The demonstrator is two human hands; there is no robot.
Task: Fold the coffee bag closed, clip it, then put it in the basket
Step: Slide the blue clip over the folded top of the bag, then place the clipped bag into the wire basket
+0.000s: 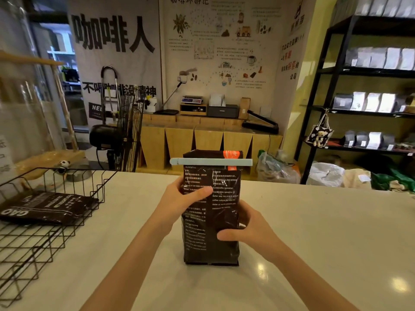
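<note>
A dark brown coffee bag (222, 212) with white print stands upright on the white counter, its top folded over. A long pale blue clip (211, 162) is clamped across the fold, sticking out on both sides. My left hand (186, 194) grips the bag's upper left side, thumb across the front. My right hand (249, 227) holds the lower right side, thumb on the front. A black wire basket (56, 223) sits at the left of the counter.
Another dark coffee bag (45, 208) lies flat inside the basket. The white counter (325, 232) stretches to the right. Behind it stand a black fan (121, 133), wooden cabinets and a black shelf (368, 90) with bags.
</note>
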